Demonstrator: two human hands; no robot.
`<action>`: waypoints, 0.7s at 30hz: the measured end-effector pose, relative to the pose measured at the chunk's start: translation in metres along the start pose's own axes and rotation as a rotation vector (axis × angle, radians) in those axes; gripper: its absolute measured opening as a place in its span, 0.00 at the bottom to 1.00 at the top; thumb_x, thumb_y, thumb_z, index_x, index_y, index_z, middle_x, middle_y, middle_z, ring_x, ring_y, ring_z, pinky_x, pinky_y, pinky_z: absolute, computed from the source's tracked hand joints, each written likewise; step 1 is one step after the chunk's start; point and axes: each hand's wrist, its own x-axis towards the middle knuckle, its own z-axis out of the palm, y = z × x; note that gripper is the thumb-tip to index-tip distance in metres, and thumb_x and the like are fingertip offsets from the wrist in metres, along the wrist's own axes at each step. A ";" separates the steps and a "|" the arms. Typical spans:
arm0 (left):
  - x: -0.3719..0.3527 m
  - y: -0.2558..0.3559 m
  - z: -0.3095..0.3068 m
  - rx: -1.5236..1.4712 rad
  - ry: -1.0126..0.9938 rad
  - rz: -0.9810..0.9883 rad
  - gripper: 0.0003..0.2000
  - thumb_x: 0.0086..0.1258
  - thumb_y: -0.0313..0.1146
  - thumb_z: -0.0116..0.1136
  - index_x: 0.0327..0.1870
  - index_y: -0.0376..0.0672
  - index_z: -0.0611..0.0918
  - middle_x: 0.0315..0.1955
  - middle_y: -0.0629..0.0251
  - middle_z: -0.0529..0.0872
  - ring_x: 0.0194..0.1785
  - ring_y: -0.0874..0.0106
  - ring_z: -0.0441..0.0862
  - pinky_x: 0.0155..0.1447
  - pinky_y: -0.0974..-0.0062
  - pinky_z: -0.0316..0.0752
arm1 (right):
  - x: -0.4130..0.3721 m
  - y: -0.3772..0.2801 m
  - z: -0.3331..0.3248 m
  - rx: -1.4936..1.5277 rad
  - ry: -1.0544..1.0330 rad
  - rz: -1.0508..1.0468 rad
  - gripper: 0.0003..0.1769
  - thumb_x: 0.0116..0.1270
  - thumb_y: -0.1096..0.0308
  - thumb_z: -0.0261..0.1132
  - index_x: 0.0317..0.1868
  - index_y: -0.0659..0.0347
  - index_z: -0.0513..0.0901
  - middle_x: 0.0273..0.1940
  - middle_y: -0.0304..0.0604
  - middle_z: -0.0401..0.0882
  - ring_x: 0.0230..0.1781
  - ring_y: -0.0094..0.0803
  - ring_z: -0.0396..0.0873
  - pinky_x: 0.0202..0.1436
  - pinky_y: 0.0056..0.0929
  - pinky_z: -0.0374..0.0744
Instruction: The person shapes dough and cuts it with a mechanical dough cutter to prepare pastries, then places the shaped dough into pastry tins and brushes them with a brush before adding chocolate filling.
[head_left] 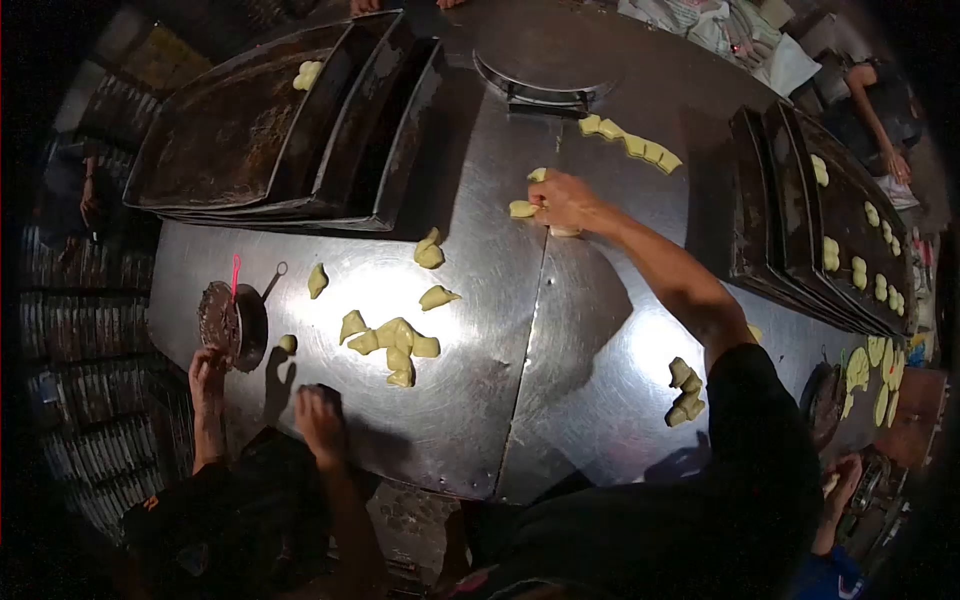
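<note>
My right hand (568,202) reaches across the steel table, its fingers pinched on a pale dough piece (522,209). Close by, another dough piece (537,175) shows above the fingers, and one more (565,232) lies under the palm. A row of cut dough pieces (645,150) rests beyond the hand. Nearer my body on the right sits a small clump of dough (685,392). Left of the table's seam, several dough pieces (397,337) lie bunched, with loose ones around them. My left hand is not visible.
Stacked dark trays (225,130) stand at the back left; other trays (850,215) at right carry dough. A round metal plate (545,50) is at the back. A co-worker's hands (320,425) are at left, near a bowl (220,320). Another person's hand (843,480) is lower right.
</note>
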 end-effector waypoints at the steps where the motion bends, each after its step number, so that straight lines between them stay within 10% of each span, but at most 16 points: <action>1: -0.007 0.000 0.009 0.054 0.035 -0.001 0.06 0.64 0.27 0.49 0.36 0.34 0.77 0.40 0.52 0.79 0.48 0.53 0.75 0.55 0.60 0.71 | 0.002 -0.004 -0.013 0.020 0.025 -0.022 0.11 0.49 0.65 0.70 0.34 0.55 0.81 0.42 0.51 0.77 0.46 0.45 0.80 0.44 0.42 0.76; 5: 0.039 -0.010 0.008 -0.248 -0.189 0.228 0.08 0.64 0.28 0.49 0.39 0.34 0.77 0.42 0.53 0.79 0.51 0.57 0.75 0.58 0.62 0.71 | 0.033 -0.016 -0.073 -0.010 0.224 -0.157 0.10 0.50 0.65 0.65 0.34 0.57 0.81 0.33 0.51 0.80 0.35 0.47 0.82 0.38 0.44 0.77; 15: 0.063 0.023 -0.042 -0.201 -0.306 0.251 0.10 0.58 0.26 0.51 0.40 0.34 0.78 0.38 0.56 0.80 0.48 0.56 0.79 0.54 0.68 0.75 | 0.254 -0.010 -0.178 -0.218 0.636 -0.401 0.22 0.60 0.64 0.63 0.55 0.58 0.74 0.51 0.52 0.79 0.54 0.50 0.76 0.54 0.44 0.75; 17: 0.048 -0.004 -0.033 -0.169 -0.288 0.183 0.10 0.60 0.25 0.50 0.41 0.34 0.77 0.39 0.57 0.79 0.48 0.58 0.78 0.53 0.70 0.75 | 0.246 -0.021 -0.185 -0.167 0.753 -0.343 0.26 0.56 0.75 0.53 0.58 0.64 0.75 0.61 0.61 0.70 0.64 0.56 0.66 0.68 0.43 0.65; 21: 0.008 0.000 -0.021 -0.098 -0.160 0.076 0.09 0.63 0.24 0.49 0.43 0.35 0.77 0.39 0.59 0.79 0.48 0.63 0.78 0.52 0.73 0.74 | 0.182 0.023 -0.155 -0.133 0.789 -0.254 0.24 0.58 0.68 0.58 0.57 0.61 0.75 0.55 0.60 0.76 0.59 0.54 0.71 0.62 0.45 0.70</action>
